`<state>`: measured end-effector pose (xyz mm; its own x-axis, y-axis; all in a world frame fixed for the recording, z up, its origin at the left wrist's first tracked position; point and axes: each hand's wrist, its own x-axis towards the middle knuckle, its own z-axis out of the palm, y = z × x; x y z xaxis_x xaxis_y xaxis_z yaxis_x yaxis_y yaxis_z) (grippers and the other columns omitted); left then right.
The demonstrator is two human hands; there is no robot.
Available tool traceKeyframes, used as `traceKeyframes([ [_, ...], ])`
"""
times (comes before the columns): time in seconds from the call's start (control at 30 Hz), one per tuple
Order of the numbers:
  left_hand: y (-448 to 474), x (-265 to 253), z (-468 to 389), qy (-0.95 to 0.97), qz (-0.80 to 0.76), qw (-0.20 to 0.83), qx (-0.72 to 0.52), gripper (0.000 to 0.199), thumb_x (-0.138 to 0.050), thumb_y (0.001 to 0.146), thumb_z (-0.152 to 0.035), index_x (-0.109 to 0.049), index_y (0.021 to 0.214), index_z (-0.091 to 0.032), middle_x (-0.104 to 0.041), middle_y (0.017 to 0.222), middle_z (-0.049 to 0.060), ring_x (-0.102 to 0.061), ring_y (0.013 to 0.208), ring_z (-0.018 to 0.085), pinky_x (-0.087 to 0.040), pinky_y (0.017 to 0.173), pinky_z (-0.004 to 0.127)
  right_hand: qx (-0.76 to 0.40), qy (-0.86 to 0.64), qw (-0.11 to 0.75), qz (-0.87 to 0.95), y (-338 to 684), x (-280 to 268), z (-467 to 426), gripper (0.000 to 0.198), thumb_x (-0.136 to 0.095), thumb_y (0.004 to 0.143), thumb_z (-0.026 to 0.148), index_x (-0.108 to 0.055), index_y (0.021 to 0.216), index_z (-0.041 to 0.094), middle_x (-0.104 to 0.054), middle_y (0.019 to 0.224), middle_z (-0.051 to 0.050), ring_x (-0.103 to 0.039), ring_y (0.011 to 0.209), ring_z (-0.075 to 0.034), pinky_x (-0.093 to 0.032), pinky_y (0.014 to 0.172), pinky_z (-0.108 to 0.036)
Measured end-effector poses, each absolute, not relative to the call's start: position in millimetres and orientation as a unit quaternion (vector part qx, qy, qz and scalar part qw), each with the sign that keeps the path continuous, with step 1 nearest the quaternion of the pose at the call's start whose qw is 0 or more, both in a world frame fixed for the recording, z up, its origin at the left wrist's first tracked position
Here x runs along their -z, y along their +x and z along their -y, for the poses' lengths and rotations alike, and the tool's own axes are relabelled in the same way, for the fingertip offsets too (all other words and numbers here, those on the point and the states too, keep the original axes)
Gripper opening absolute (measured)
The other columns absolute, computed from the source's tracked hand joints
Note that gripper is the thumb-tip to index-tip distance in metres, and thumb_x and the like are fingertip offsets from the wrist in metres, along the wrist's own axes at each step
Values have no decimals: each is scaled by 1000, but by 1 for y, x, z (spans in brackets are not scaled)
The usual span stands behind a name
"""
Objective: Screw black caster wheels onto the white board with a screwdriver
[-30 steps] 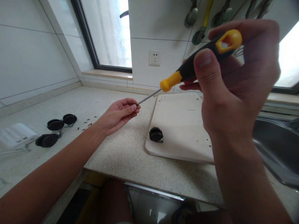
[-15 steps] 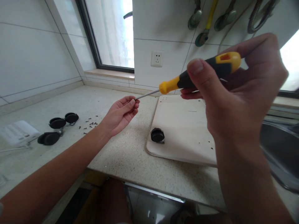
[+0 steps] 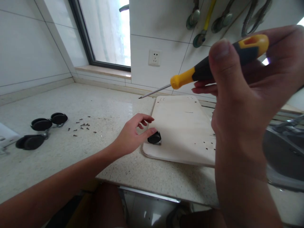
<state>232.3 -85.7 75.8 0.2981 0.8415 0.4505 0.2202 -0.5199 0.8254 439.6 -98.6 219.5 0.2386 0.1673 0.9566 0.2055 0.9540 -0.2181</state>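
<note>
My right hand (image 3: 247,72) grips a yellow and black screwdriver (image 3: 201,72) by its handle, raised over the counter. Its metal shaft points left, and a small dark screw (image 3: 140,98) seems to sit at the tip. My left hand (image 3: 135,131) is open, fingers apart, at the left edge of a white board (image 3: 175,126). The left thumb is at a black caster wheel (image 3: 154,138) standing on the board's near left corner; whether it touches I cannot tell. Groups of small holes show near the board's other corners.
Three loose caster wheels (image 3: 41,124) lie on the speckled counter (image 3: 114,107) at the left, beside several scattered screws (image 3: 83,125). A white device (image 3: 7,136) is at the far left. To the right is a metal sink (image 3: 282,155). Pipe valves (image 3: 222,22) stick out of the wall.
My left hand has let go of the screwdriver tip and moved right and down to the caster on the board, its fingers opening. The screwdriver has shifted slightly up and right; the view has turned.
</note>
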Motion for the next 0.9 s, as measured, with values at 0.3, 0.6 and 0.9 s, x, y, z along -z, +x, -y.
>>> traceKeyframes([
  [0.3,242,-61,106,864,-246,125,-422,34,-51,107,-9,-75,128,-20,-80,133,12,-72,126,28,-56,113,52,51,-151,762,628,439,-221,98,33,-93,85,25,-61,91,23,-58,92,6,-65,61,-4,-57,44,-18],
  [0.6,257,-24,146,856,-304,-21,-417,50,-65,100,-17,-65,149,-24,-59,164,20,-57,142,42,-46,119,66,51,-259,682,682,437,-211,95,28,-89,89,43,-69,103,29,-68,104,0,-67,71,-14,-57,49,-28],
  [0.9,257,-26,142,856,-298,61,-418,52,-61,104,-19,-57,156,-21,-54,163,23,-56,149,39,-55,120,61,29,-309,639,704,425,-203,105,16,-81,94,34,-74,107,40,-67,101,2,-70,78,-18,-58,56,-34],
])
